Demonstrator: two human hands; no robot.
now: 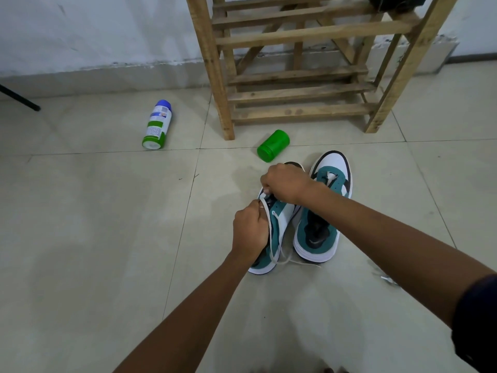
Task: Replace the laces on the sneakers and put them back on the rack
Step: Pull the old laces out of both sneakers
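Two teal, white and black sneakers stand side by side on the tiled floor in front of the wooden rack (304,76). Over the left sneaker (279,227) my left hand (248,230) pinches a white lace (275,238) at the shoe's left edge. My right hand (285,184) pinches the lace near the front eyelets and hides the toe. The lace's loose end trails on the floor behind the heels. The right sneaker (322,211) stands untouched, with a short bit of white lace showing at its front eyelets.
A green lid (273,145) lies on its side just beyond the sneakers. A green and white spray can (157,125) lies on the floor to the left. A dark object sits on the rack's upper shelf (395,2). A black pole foot (20,98) is at far left.
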